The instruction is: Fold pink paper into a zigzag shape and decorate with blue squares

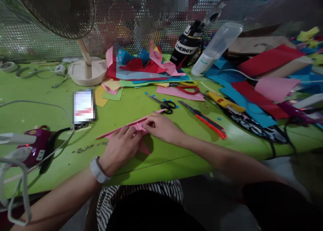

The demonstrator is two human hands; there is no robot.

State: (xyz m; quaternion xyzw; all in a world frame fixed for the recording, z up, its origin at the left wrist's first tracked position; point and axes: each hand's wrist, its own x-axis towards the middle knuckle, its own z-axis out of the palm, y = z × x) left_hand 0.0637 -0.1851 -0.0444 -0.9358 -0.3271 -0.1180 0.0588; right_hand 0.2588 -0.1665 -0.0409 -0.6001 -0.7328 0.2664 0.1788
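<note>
A folded piece of pink paper (144, 148) lies on the green table (176, 162), with a long narrow folded edge running up to the right and a pointed flap toward me. My left hand (121, 144), with a pale band on its wrist, presses on the paper with its fingers bent. My right hand (164, 127) pinches the paper beside the left fingertips. Both hands cover the middle of the fold. Black-handled scissors (166, 106) lie just beyond my right hand. A utility knife (208, 123) with an orange-red handle rests to its right.
A fan (87, 71), a phone (83, 106) and a purple power strip (35, 143) with cables stand left. Behind are stacked coloured papers (148, 74), a black bottle (186, 45) and a clear bottle (217, 49). Red-handled scissors (188, 89) and a yellow tool (225, 101) lie right.
</note>
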